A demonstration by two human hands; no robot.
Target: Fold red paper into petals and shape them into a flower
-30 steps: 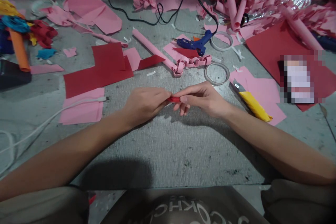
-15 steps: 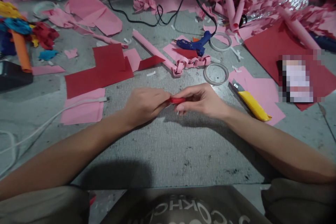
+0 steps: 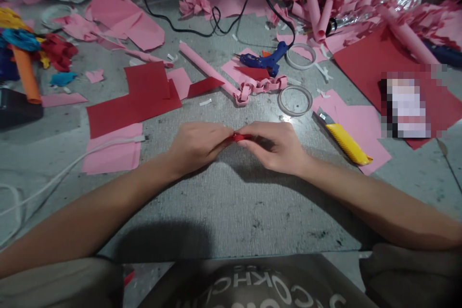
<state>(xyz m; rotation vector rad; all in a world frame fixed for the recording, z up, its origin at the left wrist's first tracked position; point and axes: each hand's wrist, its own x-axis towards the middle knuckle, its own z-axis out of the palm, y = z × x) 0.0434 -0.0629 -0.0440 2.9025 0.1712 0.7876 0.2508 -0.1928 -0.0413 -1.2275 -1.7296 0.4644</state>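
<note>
A small red paper strip (image 3: pixel 238 137) is pinched between both hands just above the grey work surface (image 3: pixel 231 202), in the middle of the view. My left hand (image 3: pixel 197 145) is closed on its left end, most of the strip hidden in the fist. My right hand (image 3: pixel 277 146) curls over the right end with fingers folded down on it. Only a short bit of red shows between the thumbs.
A yellow utility knife (image 3: pixel 345 143) lies on pink paper right of my right hand. A tape ring (image 3: pixel 295 100), a pink paper chain (image 3: pixel 260 87) and a blue glue gun (image 3: pixel 263 61) with black cord lie beyond. Red sheets (image 3: pixel 133 101) and a white cable (image 3: pixel 72 161) lie at left.
My right hand has rolled palm-down and closed further over the strip, its fingers no longer splayed below. The left hand has barely moved.
</note>
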